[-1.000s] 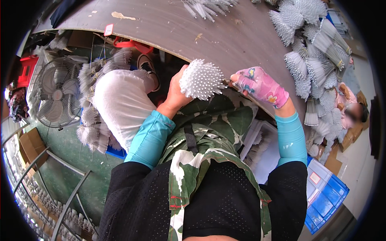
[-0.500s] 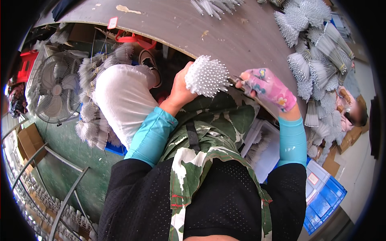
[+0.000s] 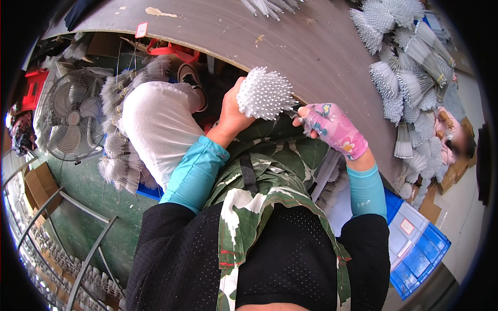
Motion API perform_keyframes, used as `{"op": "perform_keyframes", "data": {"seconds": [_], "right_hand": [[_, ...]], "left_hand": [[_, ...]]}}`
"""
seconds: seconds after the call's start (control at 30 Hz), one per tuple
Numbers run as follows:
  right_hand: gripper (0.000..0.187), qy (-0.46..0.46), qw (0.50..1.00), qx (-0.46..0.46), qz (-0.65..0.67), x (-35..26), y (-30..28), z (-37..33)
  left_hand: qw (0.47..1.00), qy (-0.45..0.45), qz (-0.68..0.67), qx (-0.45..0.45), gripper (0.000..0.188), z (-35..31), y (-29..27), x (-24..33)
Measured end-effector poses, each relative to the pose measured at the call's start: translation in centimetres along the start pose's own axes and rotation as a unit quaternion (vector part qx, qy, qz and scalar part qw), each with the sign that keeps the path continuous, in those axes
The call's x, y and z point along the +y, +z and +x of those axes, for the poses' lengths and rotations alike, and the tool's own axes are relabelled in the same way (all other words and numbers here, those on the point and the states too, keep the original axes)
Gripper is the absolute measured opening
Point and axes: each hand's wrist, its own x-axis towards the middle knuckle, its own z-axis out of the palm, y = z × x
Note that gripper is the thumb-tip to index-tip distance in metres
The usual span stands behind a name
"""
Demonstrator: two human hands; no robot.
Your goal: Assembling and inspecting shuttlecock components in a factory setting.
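Note:
My bare left hand [image 3: 232,115] is closed round a bundle of thin white bristle-like rods [image 3: 266,93]. Their bead-like tips fan out into a dome facing up and to the right; the rest of the bundle is hidden by the hand. Close by on the right, my right hand [image 3: 334,127] wears a pink flowered glove with bare fingertips. Its fingers pinch a small dark, thin tool [image 3: 294,111] whose tip is at the lower right edge of the dome. The tool's kind is too small to make out.
A brown table [image 3: 311,57] curves ahead, with many similar white bundles [image 3: 407,78] heaped at its right. Blue crates [image 3: 421,259] stand at lower right, near another person [image 3: 447,142]. On the left are a floor fan [image 3: 72,116], more bundles [image 3: 120,166] and a metal rack [image 3: 91,254].
My right hand has moved down and left, bringing the tool from beside the bundle to its lower right edge. My left hand keeps its hold and has barely moved.

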Motion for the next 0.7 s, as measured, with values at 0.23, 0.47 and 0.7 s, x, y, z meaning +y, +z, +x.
{"op": "perform_keyframes", "data": {"seconds": [0.23,0.47,0.7], "right_hand": [[0.038,-0.009,1.0,0.014,0.014,-0.1,0.7,-0.1],[0.035,0.041,0.999,-0.009,0.025,0.3,-0.6,-0.2],[0.033,-0.001,1.0,-0.018,0.023,-0.1,-0.3,0.6]], "left_hand": [[1.0,0.006,0.011,-0.001,0.041,-0.1,-0.2,-0.3],[1.0,0.026,0.001,0.003,0.041,0.0,0.0,-0.5],[1.0,0.016,-0.009,-0.001,0.04,0.1,0.0,-0.5]]}}
